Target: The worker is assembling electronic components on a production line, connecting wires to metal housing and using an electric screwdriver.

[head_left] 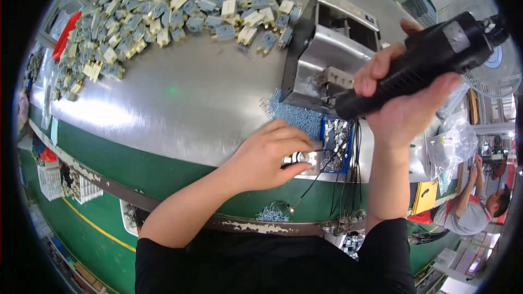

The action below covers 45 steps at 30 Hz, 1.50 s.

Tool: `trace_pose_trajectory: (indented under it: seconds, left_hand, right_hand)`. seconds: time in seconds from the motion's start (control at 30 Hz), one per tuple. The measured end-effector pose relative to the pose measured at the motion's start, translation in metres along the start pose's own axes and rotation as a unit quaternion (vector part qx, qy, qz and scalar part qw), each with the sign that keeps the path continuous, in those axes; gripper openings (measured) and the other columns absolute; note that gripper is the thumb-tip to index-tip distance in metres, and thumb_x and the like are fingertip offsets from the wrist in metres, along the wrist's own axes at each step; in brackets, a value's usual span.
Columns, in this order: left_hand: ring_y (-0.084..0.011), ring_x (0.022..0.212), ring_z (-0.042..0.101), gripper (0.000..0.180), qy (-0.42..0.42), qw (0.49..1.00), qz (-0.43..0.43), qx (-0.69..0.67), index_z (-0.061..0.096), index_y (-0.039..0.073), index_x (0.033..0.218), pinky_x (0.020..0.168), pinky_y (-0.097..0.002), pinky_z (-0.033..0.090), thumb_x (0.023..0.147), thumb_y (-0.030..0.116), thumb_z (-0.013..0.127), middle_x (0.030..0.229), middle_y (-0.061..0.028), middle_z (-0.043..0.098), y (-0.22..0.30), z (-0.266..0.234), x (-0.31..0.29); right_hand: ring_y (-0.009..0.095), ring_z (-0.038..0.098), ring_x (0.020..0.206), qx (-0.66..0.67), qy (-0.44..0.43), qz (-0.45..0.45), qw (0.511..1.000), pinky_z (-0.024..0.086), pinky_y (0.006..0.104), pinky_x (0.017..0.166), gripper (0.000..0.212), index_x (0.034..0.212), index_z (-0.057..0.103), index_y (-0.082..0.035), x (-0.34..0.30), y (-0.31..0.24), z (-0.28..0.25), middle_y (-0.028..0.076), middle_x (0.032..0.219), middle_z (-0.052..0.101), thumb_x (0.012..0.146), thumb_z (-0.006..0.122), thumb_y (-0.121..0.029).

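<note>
My right hand [406, 114] is wrapped round a thick black power screwdriver [419, 65], raised at the right; its lower end points left, in front of a steel box-shaped machine [310, 60]. Low over the bench, my left hand [272, 155] has thumb and fingers closed round a small silver metal part [300, 158] with a round piece on it. The fingers partly hide this part. Right beside it stands a blue tray [348, 155] of small shiny metal pieces. Just beyond the left fingers lies a heap of small bluish screws [297, 117].
Many grey and cream block-shaped parts [180, 2] are heaped across the far left bench. Black cables [357, 158] hang over the front edge beside the tray. More screws [272, 213] lie near that edge. A fan [493, 71] and another person [471, 207] are at the right.
</note>
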<state>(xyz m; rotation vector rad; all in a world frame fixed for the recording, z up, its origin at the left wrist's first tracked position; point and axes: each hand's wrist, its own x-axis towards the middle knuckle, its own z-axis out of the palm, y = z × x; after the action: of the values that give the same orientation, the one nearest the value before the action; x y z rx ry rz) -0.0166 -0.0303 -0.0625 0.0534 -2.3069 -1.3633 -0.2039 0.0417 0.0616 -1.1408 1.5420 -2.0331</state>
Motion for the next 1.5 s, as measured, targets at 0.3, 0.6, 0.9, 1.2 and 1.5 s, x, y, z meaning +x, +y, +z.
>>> trace_pose_trajectory:
  seconds: [0.3, 0.6, 0.9, 1.2, 1.5]
  left_hand:
    - [-0.0281, 0.102, 0.063, 0.027, 0.011, 0.999, 0.026, 0.014, 0.075, 0.006, 0.102, 0.091, -0.0386, 0.053, 0.082, 0.023, 0.082, 0.109, -0.0052, 0.071, -0.005, -0.004, 0.001]
    - [-0.0289, 0.102, 0.063, 0.028, 0.011, 0.999, 0.018, 0.031, 0.072, 0.004, 0.099, 0.090, -0.0386, 0.054, 0.081, 0.023, 0.082, 0.108, -0.0051, 0.071, -0.005, -0.001, -0.004]
    - [-0.0303, 0.103, 0.062, 0.026, 0.009, 1.000, 0.019, 0.015, 0.071, 0.005, 0.098, 0.092, -0.0396, 0.052, 0.081, 0.022, 0.081, 0.107, -0.0053, 0.069, -0.008, 0.002, -0.002]
    - [-0.0315, 0.101, 0.061, 0.027, 0.008, 1.000, 0.021, 0.001, 0.070, 0.004, 0.098, 0.091, -0.0400, 0.052, 0.076, 0.016, 0.080, 0.103, -0.0067, 0.068, -0.009, 0.002, -0.001]
    - [-0.0306, 0.103, 0.061, 0.028, 0.008, 1.000, 0.029, 0.007, 0.071, 0.007, 0.100, 0.090, -0.0403, 0.053, 0.077, 0.017, 0.081, 0.103, -0.0050, 0.068, -0.008, 0.000, -0.005]
  right_hand:
    - [0.019, 0.055, 0.055, 0.054, -0.068, 0.048, 0.995, 0.049, 0.0357, 0.052, 0.120, 0.154, 0.029, 0.001, -0.053, -0.011, 0.028, 0.007, 0.078, 0.054, 0.081, 0.049, -0.093]
    - [0.017, 0.054, 0.055, 0.018, -0.068, 0.053, 0.996, 0.049, 0.0343, 0.053, 0.120, 0.150, 0.032, 0.000, -0.063, 0.004, 0.033, 0.006, 0.075, 0.053, 0.079, 0.048, -0.095]
    - [0.018, 0.056, 0.056, 0.126, -0.184, -0.038, 0.974, 0.048, 0.0325, 0.053, 0.100, 0.129, 0.042, -0.008, -0.065, 0.021, 0.028, 0.008, 0.077, 0.056, 0.078, 0.053, -0.093]
    - [0.020, 0.057, 0.055, 0.096, -0.168, -0.004, 0.981, 0.049, 0.0331, 0.052, 0.102, 0.132, 0.040, -0.006, -0.069, 0.018, 0.026, 0.009, 0.075, 0.056, 0.078, 0.057, -0.091]
    - [0.022, 0.057, 0.054, 0.020, -0.116, 0.032, 0.992, 0.050, 0.0339, 0.051, 0.111, 0.145, 0.036, -0.004, -0.074, -0.001, 0.037, 0.010, 0.073, 0.056, 0.078, 0.060, -0.089]
